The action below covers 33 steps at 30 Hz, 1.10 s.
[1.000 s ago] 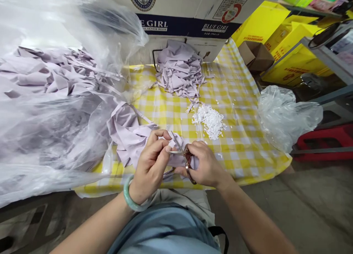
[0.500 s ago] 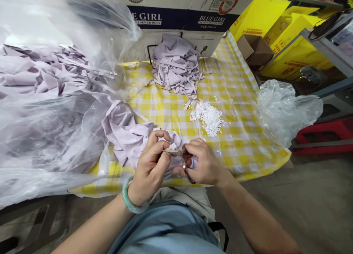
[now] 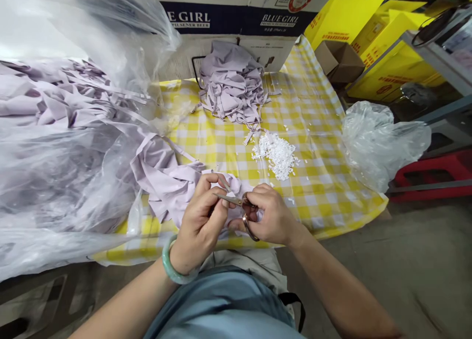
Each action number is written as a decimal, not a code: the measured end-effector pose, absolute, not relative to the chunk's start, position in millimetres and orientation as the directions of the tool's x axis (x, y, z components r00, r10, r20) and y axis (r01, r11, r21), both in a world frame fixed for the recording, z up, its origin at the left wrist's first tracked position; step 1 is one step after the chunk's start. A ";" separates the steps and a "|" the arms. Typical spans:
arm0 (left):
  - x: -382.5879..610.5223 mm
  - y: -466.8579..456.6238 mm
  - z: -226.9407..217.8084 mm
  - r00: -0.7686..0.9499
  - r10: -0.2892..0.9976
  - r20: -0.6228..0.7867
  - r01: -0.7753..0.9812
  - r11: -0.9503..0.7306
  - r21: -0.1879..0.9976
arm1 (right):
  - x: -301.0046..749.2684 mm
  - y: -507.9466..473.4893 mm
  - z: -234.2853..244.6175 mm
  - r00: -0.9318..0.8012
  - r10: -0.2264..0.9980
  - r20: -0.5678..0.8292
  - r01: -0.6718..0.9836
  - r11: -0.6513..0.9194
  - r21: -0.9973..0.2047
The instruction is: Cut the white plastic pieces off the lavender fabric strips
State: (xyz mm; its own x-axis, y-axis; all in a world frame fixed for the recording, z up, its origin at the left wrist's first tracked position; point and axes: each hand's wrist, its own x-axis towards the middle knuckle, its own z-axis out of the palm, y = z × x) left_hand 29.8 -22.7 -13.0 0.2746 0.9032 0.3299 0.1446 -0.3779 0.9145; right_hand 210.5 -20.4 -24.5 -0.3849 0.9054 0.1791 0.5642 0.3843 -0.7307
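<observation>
My right hand has its fingers through the handles of small scissors, whose blades reach left to my left hand's fingertips. My left hand, a green bangle at its wrist, pinches the edge of a pale lilac fabric piece. A small white bit, perhaps a tag, shows by the blades. The fabric trails left over the checked cloth and runs under both hands. Beyond my hands lies a heap of tiny white clippings. Where the blades meet the fabric is partly hidden by my fingers.
A pile of lilac fabric pieces rests against a cardboard beer box. Plastic sheeting with more lilac fabric covers the left side. On the right, a clear plastic bag hangs at the edge of the yellow checked tablecloth.
The view has shifted slightly, so the table contents sit a little further left. Both hands keep nearly the same pose, and the scissor blades look closer together.
</observation>
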 end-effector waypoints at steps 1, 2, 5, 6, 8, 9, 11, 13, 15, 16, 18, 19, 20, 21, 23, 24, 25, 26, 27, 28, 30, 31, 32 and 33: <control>30.5 -22.1 -12.5 0.283 0.900 0.330 0.148 -0.381 0.912 | 211.5 -20.7 -25.2 -0.378 0.908 0.178 0.563 0.379 -0.734; 31.6 -21.1 -12.0 0.293 0.896 0.334 0.153 -0.388 0.909 | 212.9 -21.0 -25.8 -0.370 0.912 0.174 0.565 0.370 -0.737; 39.0 -14.4 -11.0 0.331 0.883 0.334 0.168 -0.403 0.900 | 220.0 -22.9 -27.7 -0.337 0.930 0.148 0.583 0.330 -0.743; 42.8 -10.9 -11.3 0.349 0.876 0.332 0.169 -0.408 0.897 | 223.3 -23.6 -28.7 -0.319 0.938 0.134 0.588 0.307 -0.748; 52.0 -1.7 -13.2 0.385 0.864 0.325 0.169 -0.413 0.895 | 230.8 -24.4 -32.4 -0.261 0.961 0.092 0.599 0.236 -0.765; 57.1 3.6 -15.2 0.403 0.858 0.318 0.171 -0.412 0.895 | 234.9 -24.3 -35.3 -0.221 0.973 0.062 0.607 0.187 -0.773; 67.4 14.9 -20.9 0.428 0.853 0.299 0.175 -0.402 0.899 | 243.0 -21.9 -43.0 -0.136 0.990 -0.029 0.608 0.060 -0.791; 76.0 25.6 -27.8 0.434 0.860 0.268 0.172 -0.371 0.913 | 250.6 -16.8 -51.3 -0.047 0.989 -0.141 0.540 -0.094 -0.837; 80.3 33.7 -34.0 0.432 0.872 0.230 0.170 -0.329 0.929 | 256.5 -10.8 -56.8 0.021 0.973 -0.229 0.400 -0.218 -0.890; 80.2 35.9 -36.3 0.429 0.879 0.210 0.174 -0.308 0.935 | 258.4 -8.7 -58.0 0.056 0.967 -0.247 0.342 -0.251 -0.906; 75.0 35.4 -38.7 0.431 0.885 0.177 0.188 -0.280 0.942 | 258.6 -9.3 -57.7 0.100 0.974 -0.202 0.323 -0.224 -0.919; 70.1 32.5 -39.0 0.433 0.887 0.163 0.196 -0.269 0.943 | 256.7 -12.8 -57.2 0.090 0.985 -0.148 0.366 -0.171 -0.915; 64.0 28.1 -38.9 0.434 0.888 0.150 0.207 -0.261 0.943 | 253.5 -18.5 -57.1 0.055 0.994 -0.089 0.429 -0.105 -0.897; 57.1 22.4 -38.4 0.432 0.891 0.141 0.218 -0.255 0.942 | 249.2 -26.1 -57.9 -0.001 0.999 -0.039 0.494 -0.034 -0.869; 42.2 10.5 -36.2 0.422 0.899 0.115 0.255 -0.240 0.937 | 238.7 -43.4 -62.4 -0.120 0.993 0.017 0.589 0.085 -0.803; 35.0 6.2 -34.1 0.420 0.902 0.096 0.277 -0.229 0.933 | 233.2 -50.4 -65.4 -0.149 0.989 0.016 0.610 0.105 -0.786; 28.5 4.3 -30.7 0.424 0.902 0.078 0.299 -0.221 0.928 | 228.0 -54.3 -68.2 -0.152 0.988 0.003 0.609 0.096 -0.787; 22.9 5.8 -25.6 0.427 0.901 0.069 0.318 -0.221 0.922 | 223.1 -53.6 -69.5 -0.135 0.991 -0.013 0.579 0.068 -0.813; 18.5 11.3 -18.0 0.428 0.901 0.075 0.330 -0.233 0.915 | 218.7 -47.1 -68.5 -0.108 0.994 -0.027 0.515 0.033 -0.856; 15.6 21.0 -7.6 0.422 0.901 0.105 0.336 -0.262 0.905 | 214.8 -34.1 -63.9 -0.078 0.996 -0.034 0.424 0.003 -0.906; 14.5 51.2 22.5 0.371 0.900 0.231 0.339 -0.362 0.868 | 208.1 10.5 -42.1 -0.024 1.000 0.005 0.197 0.010 -0.980; 15.9 70.1 41.2 0.331 0.891 0.310 0.346 -0.421 0.839 | 205.3 40.8 -24.9 0.011 0.998 0.058 0.121 0.056 -0.991; 18.1 89.8 60.8 0.289 0.877 0.385 0.367 -0.473 0.801 | 203.0 74.6 -4.6 0.052 0.991 0.126 0.079 0.122 -0.989; 20.3 109.1 79.7 0.232 0.858 0.458 0.398 -0.513 0.761 | 201.4 110.4 17.2 0.122 0.970 0.211 0.066 0.204 -0.977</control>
State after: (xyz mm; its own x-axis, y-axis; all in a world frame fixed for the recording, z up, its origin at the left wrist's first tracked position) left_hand 20.3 109.1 79.7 0.2324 0.8583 0.4575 0.3977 -0.5131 0.7606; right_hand 201.4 110.4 17.2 0.1223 0.9698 0.2109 0.0659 0.2040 -0.9767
